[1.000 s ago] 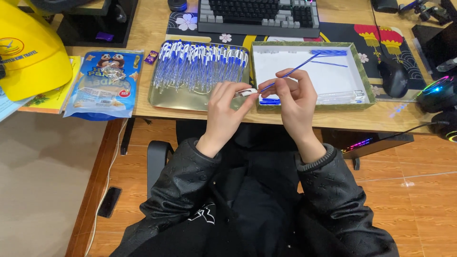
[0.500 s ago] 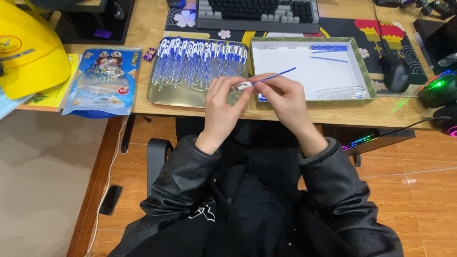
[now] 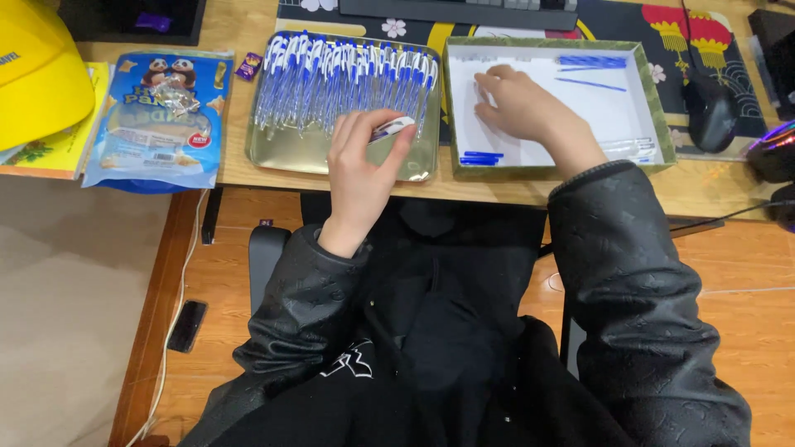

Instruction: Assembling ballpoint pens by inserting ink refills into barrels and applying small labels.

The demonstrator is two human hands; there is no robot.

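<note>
My left hand (image 3: 364, 161) is closed around a white and blue pen barrel (image 3: 392, 127) just above the near edge of a shiny metal tray (image 3: 290, 149). That tray holds a row of several blue and white pens (image 3: 339, 74). My right hand (image 3: 522, 108) reaches into a green-rimmed box with a white floor (image 3: 629, 124), fingers curled at its far left; whether it holds something I cannot tell. Thin blue refills (image 3: 592, 62) lie at the box's far side and more blue refills (image 3: 482, 157) at its near left corner.
A blue snack bag (image 3: 157, 116) lies left of the tray, with a yellow hard hat (image 3: 37, 74) beyond it. A keyboard (image 3: 464, 8) sits at the back. A black mouse (image 3: 712, 112) rests right of the box. The wooden desk edge (image 3: 464, 192) runs just before my lap.
My hands have parted. The right hand went from in front of me into the box, and the long blue refill it held is out of sight. The left hand keeps the pen barrel.
</note>
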